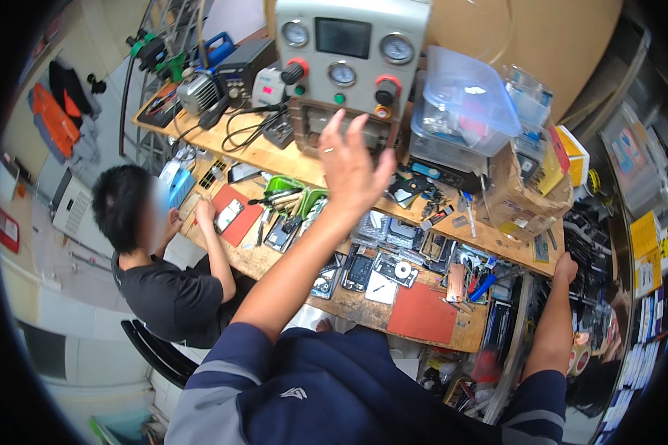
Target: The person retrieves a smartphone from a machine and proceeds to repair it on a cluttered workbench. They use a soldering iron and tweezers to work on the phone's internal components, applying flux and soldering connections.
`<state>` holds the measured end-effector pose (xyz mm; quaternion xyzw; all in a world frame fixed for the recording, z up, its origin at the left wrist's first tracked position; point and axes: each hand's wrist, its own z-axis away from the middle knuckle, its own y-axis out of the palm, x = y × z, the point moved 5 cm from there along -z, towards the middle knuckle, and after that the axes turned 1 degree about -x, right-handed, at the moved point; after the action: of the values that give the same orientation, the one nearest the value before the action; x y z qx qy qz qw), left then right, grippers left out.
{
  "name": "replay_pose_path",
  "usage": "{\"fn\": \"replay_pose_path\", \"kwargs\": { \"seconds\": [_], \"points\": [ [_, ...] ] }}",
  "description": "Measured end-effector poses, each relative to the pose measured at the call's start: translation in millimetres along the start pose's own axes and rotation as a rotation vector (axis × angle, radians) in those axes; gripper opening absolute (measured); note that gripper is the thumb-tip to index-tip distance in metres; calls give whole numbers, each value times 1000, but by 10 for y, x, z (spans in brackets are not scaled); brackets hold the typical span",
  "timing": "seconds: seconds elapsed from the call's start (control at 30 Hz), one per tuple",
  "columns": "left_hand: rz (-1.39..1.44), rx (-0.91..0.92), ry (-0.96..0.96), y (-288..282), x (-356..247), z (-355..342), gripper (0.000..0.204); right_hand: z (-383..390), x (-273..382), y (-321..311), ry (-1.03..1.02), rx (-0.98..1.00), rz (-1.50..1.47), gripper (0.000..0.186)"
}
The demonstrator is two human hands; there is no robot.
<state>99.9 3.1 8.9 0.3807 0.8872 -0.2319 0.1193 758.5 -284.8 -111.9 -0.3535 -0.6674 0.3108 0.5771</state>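
The left hand [352, 167] is raised with its fingers spread and thumb out, holding nothing that shows. Just beyond and above it stands the machine [371, 70], whose lower opening [312, 119] is partly hidden by the fingers; I cannot tell whether they touch it. The step in hand looks like a reach toward the machine's front. Contact with either of the knobs [295, 72] (one up to the hand's left, one up to its right) would call for a higher reach and a narrower grasp.

The right hand [564, 268], well off to the right, is at the end of the shelf [501, 239]; its fingers are too hidden to say how firmly they close. The clear box [467, 96] is right of the left hand, the green tray [277, 184] to its left, and the phone parts [397, 268] below it. A co-worker [174, 300] sits farther left.
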Motion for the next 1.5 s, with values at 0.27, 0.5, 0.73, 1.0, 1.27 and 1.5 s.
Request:
{"fn": "replay_pose_path", "kwargs": {
  "seconds": [0.27, 0.5, 0.73, 1.0, 1.27, 1.5],
  "points": [
    [-180, -184, 24, 627, -68, 68, 123, -330, -73, 129, 18, 111, -78, 72],
    [-151, -160, -17, 657, -111, 76, 119, -219, -33, 83, 22, 61, -53, 69],
    [-189, -172, -34, 686, -179, 62, 115, -159, -3, 76, 38, 65, -58, 70],
    [-201, -189, -58, 729, -219, 55, 120, -125, 7, 61, 79, 80, -109, 70],
    [-215, -216, -66, 754, -223, 52, 118, -167, -5, 66, 47, 58, -75, 70],
    [-237, -221, -81, 760, -212, 57, 115, -204, -47, 114, 31, 43, -100, 70]
  ]
}}
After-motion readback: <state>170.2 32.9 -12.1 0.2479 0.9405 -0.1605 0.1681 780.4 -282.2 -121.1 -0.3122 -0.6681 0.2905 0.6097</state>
